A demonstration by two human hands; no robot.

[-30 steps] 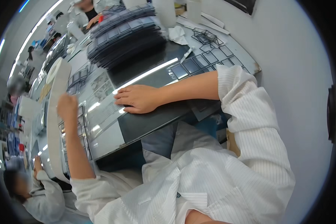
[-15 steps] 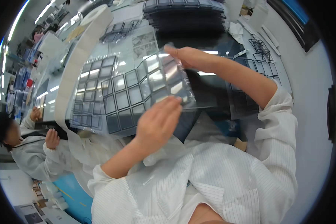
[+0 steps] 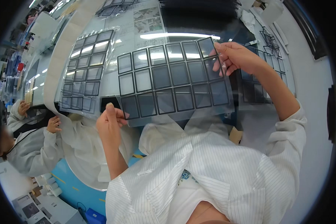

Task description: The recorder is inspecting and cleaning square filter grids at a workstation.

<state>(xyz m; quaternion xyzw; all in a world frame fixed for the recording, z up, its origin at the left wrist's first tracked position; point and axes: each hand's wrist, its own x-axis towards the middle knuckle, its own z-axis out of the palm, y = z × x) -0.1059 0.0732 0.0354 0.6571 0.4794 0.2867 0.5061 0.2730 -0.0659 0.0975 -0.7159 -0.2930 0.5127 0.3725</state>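
Between my two hands hangs a clear plastic sheet (image 3: 161, 76) printed or fitted with dark square frames in rows. My left hand (image 3: 111, 121) pinches its lower left corner, thumb raised along the edge. At the upper right corner my right hand (image 3: 233, 58) grips the rim, fingers curled behind the clear film. The sheet is tilted over the table's front edge, and the table shows through its panes. Left of it lies a similar framed sheet (image 3: 86, 61) in clear film on the table.
A long white strip (image 3: 59, 48) runs along the table's left and drops over its edge. Dark framed sheets (image 3: 255, 87) and loose black frames (image 3: 274, 46) lie at the right. A printed picture sheet (image 3: 147, 20) lies at the back. A co-worker (image 3: 33, 142) sits at the left.
The framed sheet has turned flatter and spread out toward me. My left hand has moved left and down to its corner; my right hand has moved right with the other corner.
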